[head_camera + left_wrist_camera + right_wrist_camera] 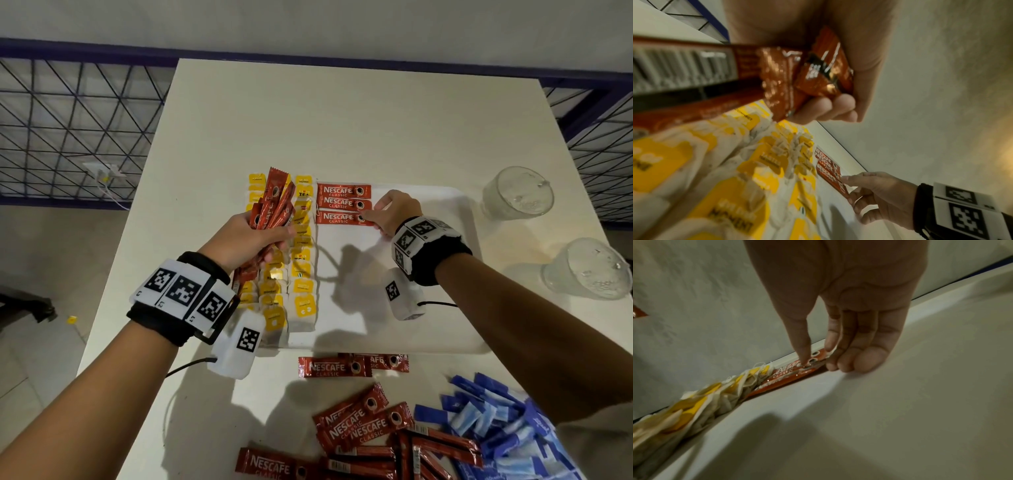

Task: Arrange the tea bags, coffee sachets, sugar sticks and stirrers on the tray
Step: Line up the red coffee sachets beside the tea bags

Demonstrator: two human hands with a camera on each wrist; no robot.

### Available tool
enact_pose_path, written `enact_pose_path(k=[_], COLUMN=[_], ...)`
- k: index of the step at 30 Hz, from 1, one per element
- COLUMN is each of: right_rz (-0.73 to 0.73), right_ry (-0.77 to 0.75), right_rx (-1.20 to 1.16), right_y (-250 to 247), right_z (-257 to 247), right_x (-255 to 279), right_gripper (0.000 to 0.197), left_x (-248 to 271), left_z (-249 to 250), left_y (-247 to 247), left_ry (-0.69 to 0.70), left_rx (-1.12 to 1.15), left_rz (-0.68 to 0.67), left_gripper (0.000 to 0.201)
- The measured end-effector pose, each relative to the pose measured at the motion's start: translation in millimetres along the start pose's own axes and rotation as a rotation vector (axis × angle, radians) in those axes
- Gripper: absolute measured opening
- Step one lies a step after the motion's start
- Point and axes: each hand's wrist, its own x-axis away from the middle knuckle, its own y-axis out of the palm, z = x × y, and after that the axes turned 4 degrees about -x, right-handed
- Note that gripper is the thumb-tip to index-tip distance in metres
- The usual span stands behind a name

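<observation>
A bundle of coffee sachets [272, 202] was gripped in the left hand [246, 240] at frame centre while a third sachet [342, 218] was pressed onto the tray [428, 329] by the right hand's [397, 212] straightened fingers.

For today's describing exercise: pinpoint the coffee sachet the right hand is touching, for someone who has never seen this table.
On the white tray, right of the tea bags, three red sachets lie stacked. It is the nearest one, the right hand touching its end.
</observation>
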Motion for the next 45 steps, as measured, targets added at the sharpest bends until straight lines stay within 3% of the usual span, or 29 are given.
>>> enact_pose_path(k=[4, 8, 16, 26, 33, 35, 40, 45], right_rz=[-0.055, -0.097, -0.075, -0.073, -0.122, -0.153, -0.430, -0.562], right_ry=[-0.069, -0.177, -0.242, -0.281, -0.435, -0.381, -0.261, -0.312], right_rx=[0.060, 0.159, 0.185, 0.122, 0.203, 0.126, -0.348, -0.388], right_y=[0, 2, 9, 6, 6, 6, -1, -9], right_z=[2, -3, -4, -4, -10, -16, -41, -45], right_x=[6, 5, -2, 8, 27, 34, 74, 105], right_gripper=[0.047, 0.053, 0.037, 0.039, 0.011, 0.014, 0.023, 0.010], left_x=[0, 0, -2, 0, 11, 14, 25, 42], left_z=[-2, -2, -2, -3, -1, -1, 1, 0], left_y=[0, 2, 1, 1, 9, 11, 15, 21], left_ry=[-0.006, -0.004, 0.001, 0.002, -0.018, -0.017, -0.059, -0.021], left_rx=[-0.007, -0.016, -0.007, -0.025, 0.054, 0.049, 0.176, 0.172], left_rz=[-0.009, -0.010, 0.006, -0.048, -0.065, -0.084, -0.140, -0.185], left_gripper=[0.020, 0.023, 0.023, 0.027, 0.028, 0.027, 0.027, 0.038])
